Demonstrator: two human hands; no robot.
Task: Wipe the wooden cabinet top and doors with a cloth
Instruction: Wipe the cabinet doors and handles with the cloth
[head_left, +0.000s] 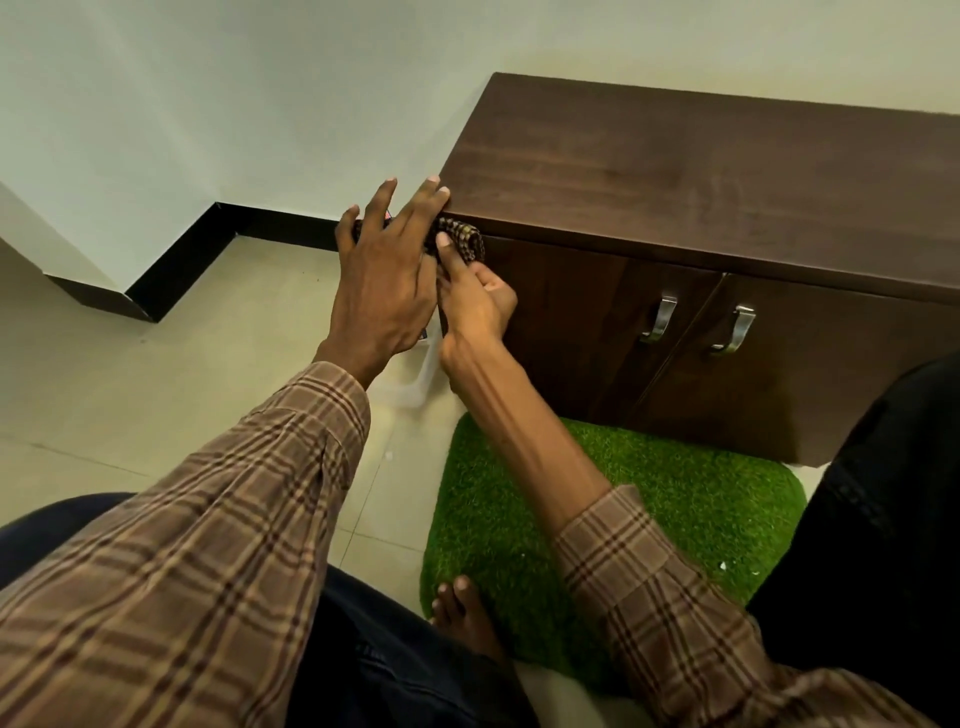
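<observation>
A dark wooden cabinet (701, 176) stands against the white wall, with two doors and metal handles (658, 318) below its top. A checked brown cloth (465, 240) is bunched at the cabinet's front left corner, just under the top's edge. My left hand (382, 275) lies over the cloth with fingers spread, the fingertips touching the corner of the top. My right hand (475, 306) pinches the cloth's lower edge with thumb and fingers against the left door. Part of the cloth is hidden behind my left hand.
A green artificial-grass mat (649, 499) lies on the tiled floor in front of the cabinet, with my bare foot (462, 613) on its near edge. A clear plastic container (415, 384) sits on the floor by the cabinet's left side. Black skirting (197, 244) runs along the wall.
</observation>
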